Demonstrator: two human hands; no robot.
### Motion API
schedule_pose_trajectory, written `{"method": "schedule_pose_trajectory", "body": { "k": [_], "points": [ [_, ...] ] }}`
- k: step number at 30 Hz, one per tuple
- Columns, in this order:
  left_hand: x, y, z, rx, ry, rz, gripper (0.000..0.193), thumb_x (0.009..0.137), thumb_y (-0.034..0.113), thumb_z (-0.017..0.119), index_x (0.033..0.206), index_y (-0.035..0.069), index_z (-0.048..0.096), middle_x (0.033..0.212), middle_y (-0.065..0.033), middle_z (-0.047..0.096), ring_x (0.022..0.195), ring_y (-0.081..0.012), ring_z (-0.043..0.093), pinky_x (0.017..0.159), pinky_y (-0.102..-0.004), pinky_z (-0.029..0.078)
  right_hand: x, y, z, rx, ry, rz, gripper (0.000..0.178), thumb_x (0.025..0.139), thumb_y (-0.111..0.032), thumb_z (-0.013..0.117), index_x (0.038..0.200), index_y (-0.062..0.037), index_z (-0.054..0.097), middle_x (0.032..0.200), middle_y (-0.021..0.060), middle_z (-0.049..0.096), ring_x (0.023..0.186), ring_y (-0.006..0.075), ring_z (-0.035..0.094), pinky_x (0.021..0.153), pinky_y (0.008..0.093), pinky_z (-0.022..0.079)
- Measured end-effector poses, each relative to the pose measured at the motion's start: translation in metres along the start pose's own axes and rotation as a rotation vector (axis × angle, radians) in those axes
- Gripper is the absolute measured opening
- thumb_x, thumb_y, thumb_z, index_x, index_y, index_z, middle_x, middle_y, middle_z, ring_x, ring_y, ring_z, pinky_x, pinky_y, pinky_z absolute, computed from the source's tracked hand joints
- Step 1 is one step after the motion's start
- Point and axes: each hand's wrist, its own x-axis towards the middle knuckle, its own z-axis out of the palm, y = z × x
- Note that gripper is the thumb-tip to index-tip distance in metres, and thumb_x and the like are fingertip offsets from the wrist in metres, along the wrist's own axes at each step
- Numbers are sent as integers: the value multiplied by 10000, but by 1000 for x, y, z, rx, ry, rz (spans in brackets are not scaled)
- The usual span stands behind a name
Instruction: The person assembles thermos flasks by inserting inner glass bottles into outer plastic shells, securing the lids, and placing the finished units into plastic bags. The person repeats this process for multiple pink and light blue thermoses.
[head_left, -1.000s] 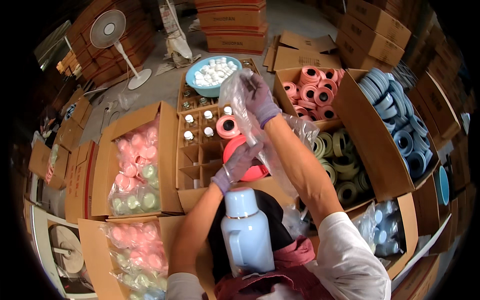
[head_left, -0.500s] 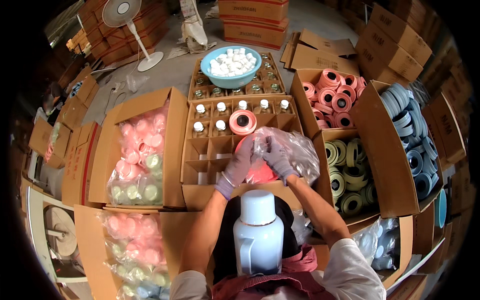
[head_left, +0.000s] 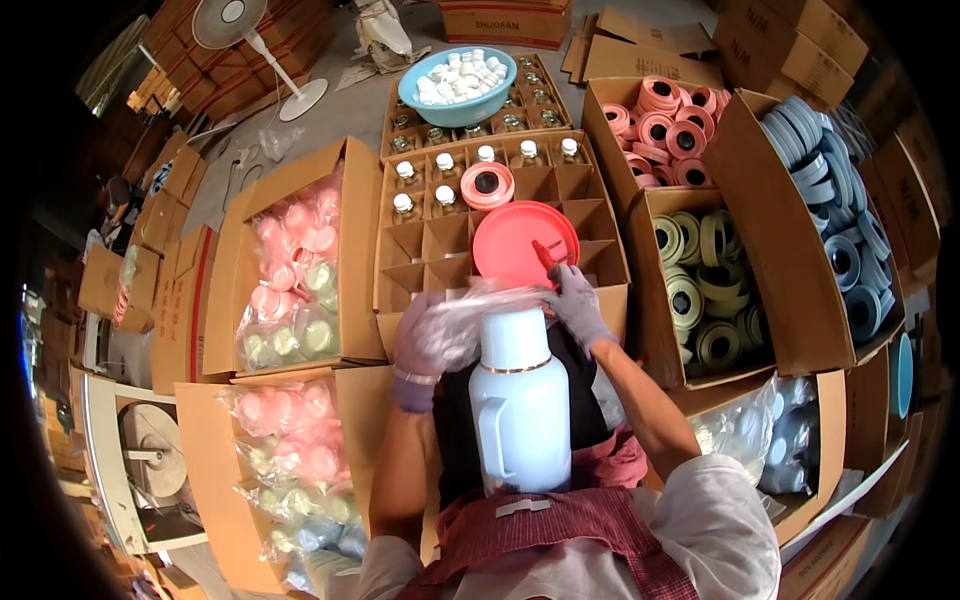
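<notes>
Held clear plastic bag point(head_left: 470, 305) stretched w/ both hands point(head_left: 425, 345) point(head_left: 578, 305), pinching its edges over pale blue flask point(head_left: 518, 400), prob to sleeve it.

A flask point(head_left: 520, 405) stands upright in your lap, between your forearms. Your left hand point(head_left: 425, 345) and right hand point(head_left: 578, 303) sit on either side of its top, with a plastic bag point(head_left: 480, 300) stretched between them. Just beyond lies a divided carton point(head_left: 440, 245); a lid point(head_left: 525, 245) and a ring point(head_left: 487, 185) rest on its cells, with bottles point(head_left: 445, 165) behind. A basin point(head_left: 460, 85) sits farther back. Boxes of rings point(head_left: 700, 280) stand to your right, bagged parts point(head_left: 295, 280) to your left.
</notes>
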Motion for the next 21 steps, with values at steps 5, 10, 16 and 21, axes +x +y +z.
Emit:
{"method": "schedule_pose_trajectory", "body": {
  "k": [5, 10, 16, 21],
  "points": [
    [-125, 73, 43, 368, -191, -326, 363, 867, 215, 696, 1131, -31, 658, 947, -89, 701, 883, -183, 673, 822, -345, 560, -86, -78, -53, 184, 407, -334, 202, 805, -100, 629, 984, -21, 582, 999, 160, 573, 975, 356, 555, 896, 467, 427],
    [-144, 84, 77, 674, -826, -712, 276, 934, 158, 645, 1137, -29, 665, 1044, -85, 714, 950, -151, 654, 905, -303, 501, -147, -49, -48, -24, 188, -309, 154, 792, -104, 624, 927, -34, 605, 997, 142, 566, 997, 331, 553, 972, 496, 407],
    [-148, 70, 79, 947, -1056, -824, 242, 1007, 129, 539, 1159, -3, 674, 1215, -109, 670, 1123, -175, 607, 1016, -317, 439, -212, -16, -60, -370, -128, -673, 176, 753, -163, 574, 907, -78, 562, 1039, 120, 563, 1044, 317, 542, 1013, 539, 399],
    [-173, 58, 73, 730, -977, -625, 261, 1002, 132, 539, 1197, 17, 667, 1187, -97, 689, 1132, -156, 614, 1006, -311, 453, -258, 2, -79, -77, -293, -790, 153, 752, -170, 587, 883, -98, 552, 1025, 95, 573, 995, 269, 565, 908, 443, 467]
  ]
}}
